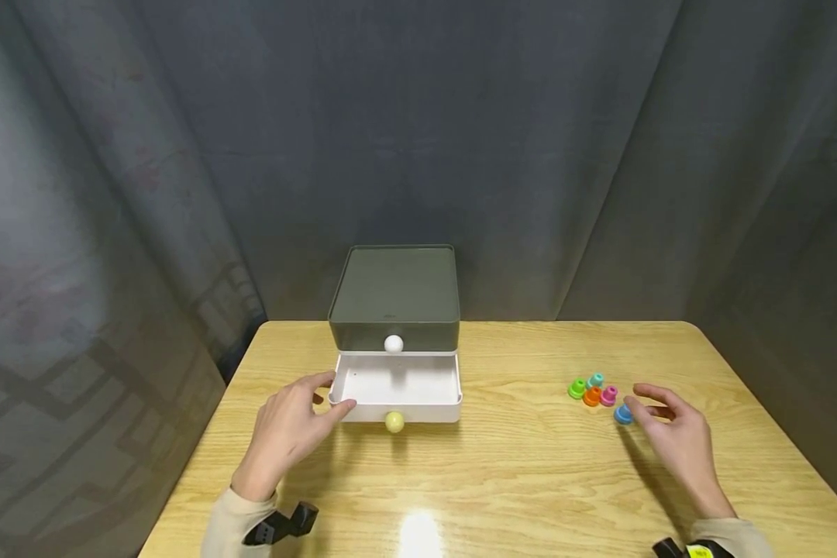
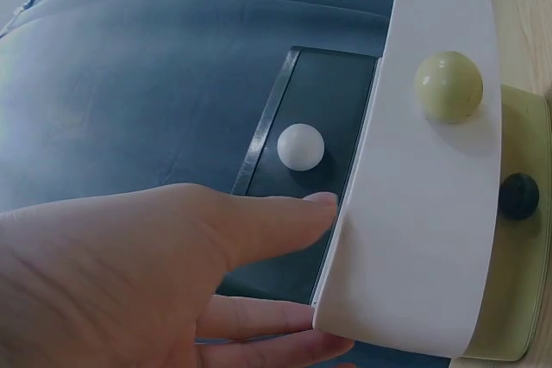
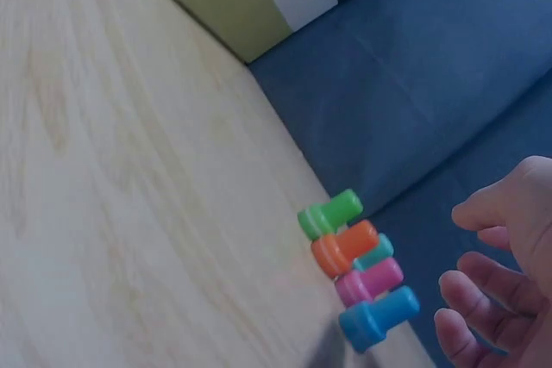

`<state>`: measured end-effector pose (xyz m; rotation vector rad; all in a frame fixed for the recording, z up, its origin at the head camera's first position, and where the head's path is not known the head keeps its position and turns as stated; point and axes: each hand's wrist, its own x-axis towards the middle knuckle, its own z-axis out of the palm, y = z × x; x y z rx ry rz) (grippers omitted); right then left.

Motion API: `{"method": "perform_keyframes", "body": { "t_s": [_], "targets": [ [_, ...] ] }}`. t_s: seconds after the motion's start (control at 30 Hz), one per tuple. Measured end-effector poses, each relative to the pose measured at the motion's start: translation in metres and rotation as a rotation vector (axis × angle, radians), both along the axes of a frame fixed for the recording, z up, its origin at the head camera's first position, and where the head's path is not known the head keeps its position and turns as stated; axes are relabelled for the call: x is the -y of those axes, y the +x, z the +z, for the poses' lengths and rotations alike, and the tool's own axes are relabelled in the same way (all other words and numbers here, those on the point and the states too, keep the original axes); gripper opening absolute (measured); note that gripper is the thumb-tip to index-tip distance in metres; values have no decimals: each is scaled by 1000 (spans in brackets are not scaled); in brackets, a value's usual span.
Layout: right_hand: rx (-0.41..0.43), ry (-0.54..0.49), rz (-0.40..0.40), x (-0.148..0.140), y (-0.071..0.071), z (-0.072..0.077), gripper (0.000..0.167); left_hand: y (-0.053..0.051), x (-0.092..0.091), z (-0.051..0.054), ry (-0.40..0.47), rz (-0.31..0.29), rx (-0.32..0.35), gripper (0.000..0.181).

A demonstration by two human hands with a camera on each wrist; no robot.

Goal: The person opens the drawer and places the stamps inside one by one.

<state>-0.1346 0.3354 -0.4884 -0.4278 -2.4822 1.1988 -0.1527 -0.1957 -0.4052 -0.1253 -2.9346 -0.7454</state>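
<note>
My left hand [image 1: 287, 425], fingers extended, touches the white plastic drawer [image 1: 428, 413], seemingly steadying it; my right hand [image 1: 678, 442], empty and relaxed, hovers beside the blue plastic flanged peg [image 1: 622, 416].

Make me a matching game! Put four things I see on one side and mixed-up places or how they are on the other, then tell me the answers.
Things:
1. White drawer
2. White knob
3. Left hand
4. Right hand

Places and states:
A. On the front of the dark drawer
B. Near the blue peg
C. Pulled open
D. At a corner of the drawer with the yellow knob

Right pairs:
1-C
2-A
3-D
4-B
</note>
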Motion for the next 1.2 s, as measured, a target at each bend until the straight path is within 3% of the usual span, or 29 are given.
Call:
{"method": "perform_keyframes", "body": {
  "t_s": [0.33,1.2],
  "targets": [
    [126,18,-13,-7,-1,-13,50,-1,2,-2,13,-11,8,54],
    [149,76,-36,-7,-6,-28,45,-1,4,-4,6,-25,9,57]
  ]
}}
